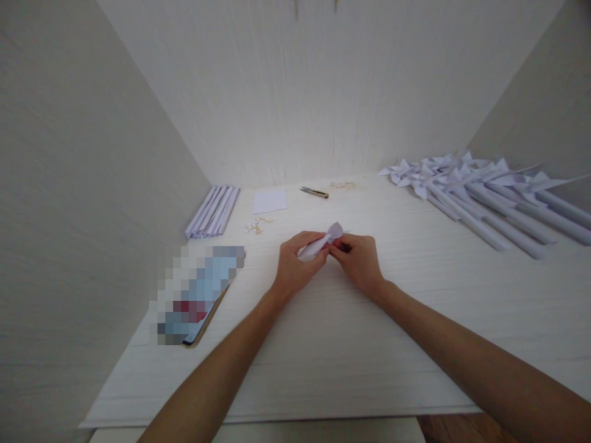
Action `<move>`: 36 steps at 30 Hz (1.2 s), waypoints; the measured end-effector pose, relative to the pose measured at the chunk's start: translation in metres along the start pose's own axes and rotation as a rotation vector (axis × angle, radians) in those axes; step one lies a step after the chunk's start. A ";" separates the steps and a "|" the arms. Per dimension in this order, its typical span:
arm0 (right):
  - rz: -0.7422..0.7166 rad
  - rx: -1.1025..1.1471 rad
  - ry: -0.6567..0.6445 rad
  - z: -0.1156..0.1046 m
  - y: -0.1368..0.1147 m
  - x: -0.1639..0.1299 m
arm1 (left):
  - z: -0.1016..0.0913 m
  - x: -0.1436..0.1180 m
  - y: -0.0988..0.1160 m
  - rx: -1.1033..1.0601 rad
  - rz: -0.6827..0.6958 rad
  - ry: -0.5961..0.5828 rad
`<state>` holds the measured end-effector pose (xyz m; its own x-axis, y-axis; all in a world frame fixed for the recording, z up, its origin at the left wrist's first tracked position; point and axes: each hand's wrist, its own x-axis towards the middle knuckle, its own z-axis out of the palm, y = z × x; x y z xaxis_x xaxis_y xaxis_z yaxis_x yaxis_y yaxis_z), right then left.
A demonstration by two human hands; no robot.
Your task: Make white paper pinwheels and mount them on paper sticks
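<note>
- Left hand point(295, 264) and right hand point(357, 261) meet over the middle of the white table point(415, 295), both pinching a small folded paper piece point(323, 241).
- Far left: bundle of rolled paper sticks point(213, 211).
- Far right: finished paper pinwheels point(480, 191).
- Far centre: small cutter point(314, 192) beside a white paper square point(270, 200).

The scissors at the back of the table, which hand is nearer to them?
Left. The left hand is just below the scissors; the right hand sits below and further to their right.

Paper rolls point(213, 211), a paper square point(270, 200), a cutter point(314, 192) and finished pinwheels point(480, 191) lie on the desk point(415, 344).
</note>
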<state>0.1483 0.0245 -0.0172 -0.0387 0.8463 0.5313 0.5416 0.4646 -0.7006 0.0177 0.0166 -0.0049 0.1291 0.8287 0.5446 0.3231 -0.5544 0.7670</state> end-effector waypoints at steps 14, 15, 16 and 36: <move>-0.002 -0.018 0.007 0.000 0.000 0.001 | 0.001 0.000 -0.001 -0.009 0.004 -0.004; -0.005 -0.017 0.009 0.000 0.000 0.001 | 0.001 0.000 -0.001 -0.010 0.007 -0.004; -0.008 -0.015 0.011 0.000 0.000 0.001 | 0.001 0.000 -0.001 -0.011 0.010 -0.002; 0.084 0.145 -0.132 0.002 0.000 0.003 | 0.002 0.000 -0.005 0.039 0.021 0.077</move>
<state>0.1464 0.0279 -0.0170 -0.1130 0.9060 0.4079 0.4215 0.4155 -0.8060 0.0180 0.0195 -0.0097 0.0647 0.8075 0.5863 0.3578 -0.5672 0.7418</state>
